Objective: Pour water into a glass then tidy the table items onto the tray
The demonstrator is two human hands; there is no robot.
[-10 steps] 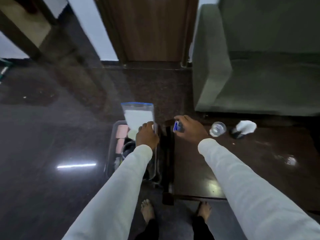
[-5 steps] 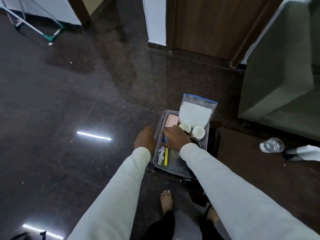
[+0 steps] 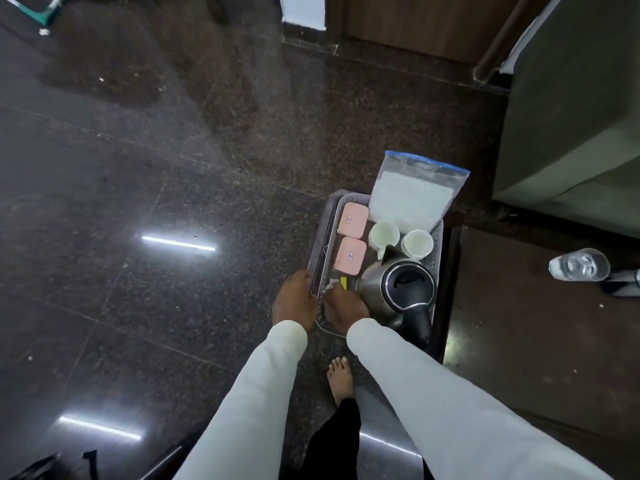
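Observation:
A grey perforated tray (image 3: 437, 237) sits at the left end of a dark wooden table (image 3: 540, 341). It holds a steel kettle (image 3: 398, 289), two pink boxes (image 3: 351, 237), two white cups (image 3: 417, 242) and a zip bag of white contents (image 3: 412, 194). My left hand (image 3: 294, 301) grips the tray's left rim. My right hand (image 3: 346, 311) reaches into the near left corner, fingertips down among small white and yellow sachets (image 3: 343, 282); its grip is hidden. A glass of water (image 3: 578, 265) stands on the table far right.
A grey sofa (image 3: 568, 133) stands behind the table. A dark and white object (image 3: 623, 285) lies just behind the glass. Polished dark floor spreads to the left. My bare foot (image 3: 341, 379) is below the tray. A wooden door (image 3: 415, 22) is at the back.
My view swung left and down over the tray. My right hand carried a small blue item from the table into the tray. My left hand moved from the zip bag to the tray's left rim.

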